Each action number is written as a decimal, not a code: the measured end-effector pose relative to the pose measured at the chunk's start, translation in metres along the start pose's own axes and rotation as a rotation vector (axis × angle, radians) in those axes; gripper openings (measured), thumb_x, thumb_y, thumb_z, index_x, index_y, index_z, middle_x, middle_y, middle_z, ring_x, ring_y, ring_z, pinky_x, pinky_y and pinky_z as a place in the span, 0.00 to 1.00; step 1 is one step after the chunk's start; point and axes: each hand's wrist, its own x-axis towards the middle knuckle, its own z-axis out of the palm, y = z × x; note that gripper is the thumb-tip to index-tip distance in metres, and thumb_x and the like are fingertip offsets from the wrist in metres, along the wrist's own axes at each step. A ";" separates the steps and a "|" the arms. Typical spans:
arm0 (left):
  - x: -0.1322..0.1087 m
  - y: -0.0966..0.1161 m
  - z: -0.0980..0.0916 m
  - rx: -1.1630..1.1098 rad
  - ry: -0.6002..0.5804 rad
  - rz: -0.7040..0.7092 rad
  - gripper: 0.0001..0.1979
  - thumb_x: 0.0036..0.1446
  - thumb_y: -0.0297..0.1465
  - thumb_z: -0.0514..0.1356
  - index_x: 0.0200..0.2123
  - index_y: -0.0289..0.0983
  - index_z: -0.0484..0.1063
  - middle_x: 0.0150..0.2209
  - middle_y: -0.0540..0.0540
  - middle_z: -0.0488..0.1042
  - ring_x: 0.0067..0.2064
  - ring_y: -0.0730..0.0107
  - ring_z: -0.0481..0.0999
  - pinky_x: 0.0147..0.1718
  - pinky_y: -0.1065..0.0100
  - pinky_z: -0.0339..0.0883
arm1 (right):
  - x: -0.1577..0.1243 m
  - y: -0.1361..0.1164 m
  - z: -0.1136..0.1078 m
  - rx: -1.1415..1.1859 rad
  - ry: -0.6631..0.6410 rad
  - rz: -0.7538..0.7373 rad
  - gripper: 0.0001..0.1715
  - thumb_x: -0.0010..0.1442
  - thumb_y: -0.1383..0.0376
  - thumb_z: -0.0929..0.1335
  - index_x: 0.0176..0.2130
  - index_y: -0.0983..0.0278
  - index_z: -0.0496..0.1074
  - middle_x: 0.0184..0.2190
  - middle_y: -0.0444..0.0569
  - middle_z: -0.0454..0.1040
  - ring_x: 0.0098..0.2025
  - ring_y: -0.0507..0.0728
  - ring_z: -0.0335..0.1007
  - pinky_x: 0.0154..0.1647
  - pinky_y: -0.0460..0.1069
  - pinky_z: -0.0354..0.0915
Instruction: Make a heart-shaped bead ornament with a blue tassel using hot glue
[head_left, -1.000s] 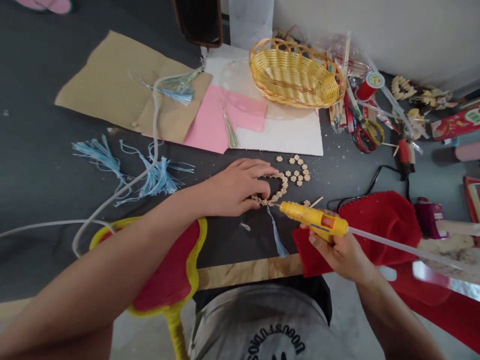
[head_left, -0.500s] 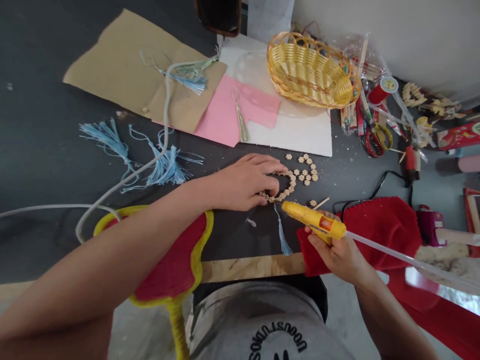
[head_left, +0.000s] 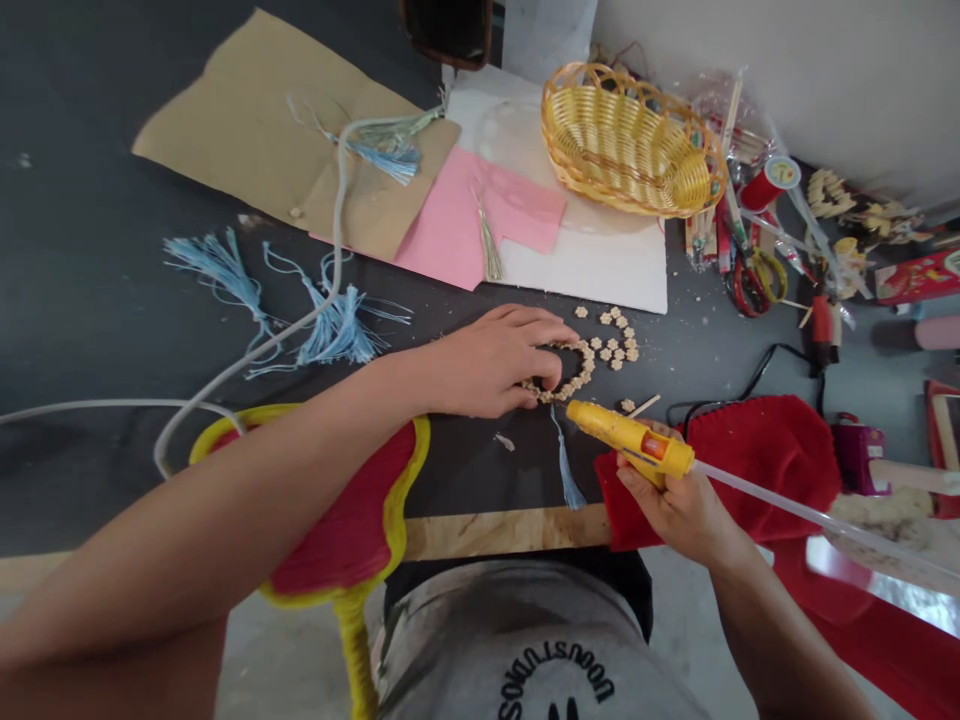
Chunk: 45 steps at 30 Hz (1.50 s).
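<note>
Heart-shaped beige flower-bead ring [head_left: 576, 374] pinched flat in left grip [head_left: 487, 362]; yellow plastic glue gun [head_left: 626, 438] clenched in right grip [head_left: 679, 505]; advisable to dab sparingly, fingertips clear.

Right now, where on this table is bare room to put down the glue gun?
Bare dark table left of the blue tassels, near the brown cardboard. A smaller gap between the flower beads and scissors. Crowded by the basket.

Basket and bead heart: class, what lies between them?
In the head view, the white sheet below the basket, then loose beads on the dark table beside the heart.
</note>
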 end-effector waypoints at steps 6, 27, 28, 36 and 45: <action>0.000 0.000 0.000 0.003 0.004 0.008 0.05 0.58 0.31 0.62 0.38 0.40 0.75 0.65 0.43 0.63 0.67 0.51 0.57 0.62 0.48 0.51 | -0.003 0.003 -0.001 -0.024 0.003 -0.008 0.11 0.66 0.60 0.64 0.44 0.61 0.73 0.40 0.55 0.75 0.49 0.63 0.72 0.47 0.58 0.74; 0.000 -0.001 -0.004 -0.010 -0.043 -0.009 0.05 0.59 0.33 0.62 0.39 0.41 0.76 0.66 0.45 0.61 0.69 0.54 0.54 0.64 0.49 0.49 | -0.004 0.055 -0.056 0.851 0.292 0.842 0.17 0.60 0.51 0.69 0.40 0.60 0.69 0.23 0.47 0.69 0.22 0.53 0.64 0.16 0.47 0.48; 0.000 -0.001 -0.004 -0.012 -0.049 -0.009 0.06 0.59 0.34 0.62 0.39 0.41 0.76 0.67 0.45 0.61 0.69 0.53 0.54 0.64 0.49 0.49 | -0.001 0.063 -0.062 0.801 0.320 0.896 0.17 0.59 0.51 0.70 0.39 0.60 0.69 0.23 0.47 0.70 0.22 0.53 0.65 0.16 0.47 0.48; 0.000 -0.001 -0.003 0.027 -0.048 -0.018 0.15 0.59 0.33 0.61 0.50 0.40 0.72 0.67 0.43 0.61 0.68 0.53 0.54 0.64 0.50 0.49 | -0.004 0.070 -0.082 -0.581 0.365 0.747 0.12 0.59 0.57 0.69 0.37 0.63 0.76 0.32 0.57 0.77 0.36 0.63 0.72 0.37 0.55 0.61; 0.001 -0.001 -0.001 0.118 -0.066 -0.016 0.27 0.62 0.35 0.58 0.64 0.49 0.60 0.67 0.44 0.59 0.68 0.53 0.55 0.64 0.49 0.49 | 0.007 -0.045 0.025 -0.321 -0.036 -0.015 0.13 0.65 0.58 0.67 0.32 0.63 0.72 0.27 0.46 0.76 0.30 0.55 0.72 0.31 0.49 0.59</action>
